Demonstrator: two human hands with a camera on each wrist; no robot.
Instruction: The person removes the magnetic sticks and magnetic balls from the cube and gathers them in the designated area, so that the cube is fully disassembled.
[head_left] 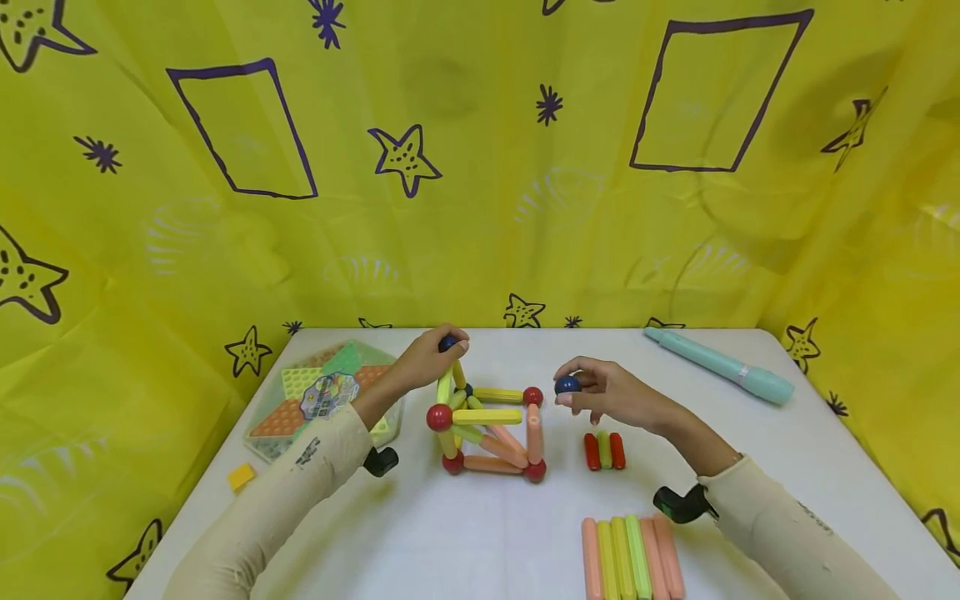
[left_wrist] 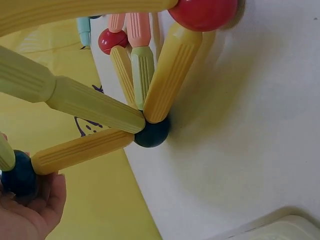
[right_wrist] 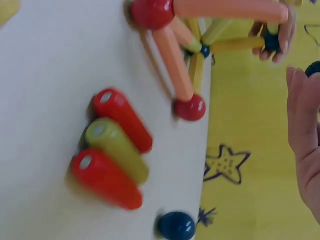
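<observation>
A frame of magnetic rods and balls [head_left: 487, 417] stands on the table, with red balls at several corners and a dark blue ball [left_wrist: 152, 132] at a back corner. At its upper back left, my left hand [head_left: 433, 360] holds a blue ball [left_wrist: 20, 172] that joins a yellow rod [left_wrist: 82, 150] and a light green rod. To the right of the frame and apart from it, my right hand [head_left: 611, 390] pinches another blue ball [head_left: 567, 384] above the table. In the right wrist view, one more blue ball [right_wrist: 176, 226] lies on the table.
Two short red rods [head_left: 592, 452] flank a green one [head_left: 604, 450] below my right hand. Several long rods [head_left: 633, 558] lie side by side in front. A clear plastic box [head_left: 262, 442] with colored pieces, an orange-yellow tile [head_left: 241, 477] and a teal tube [head_left: 720, 364] lie around.
</observation>
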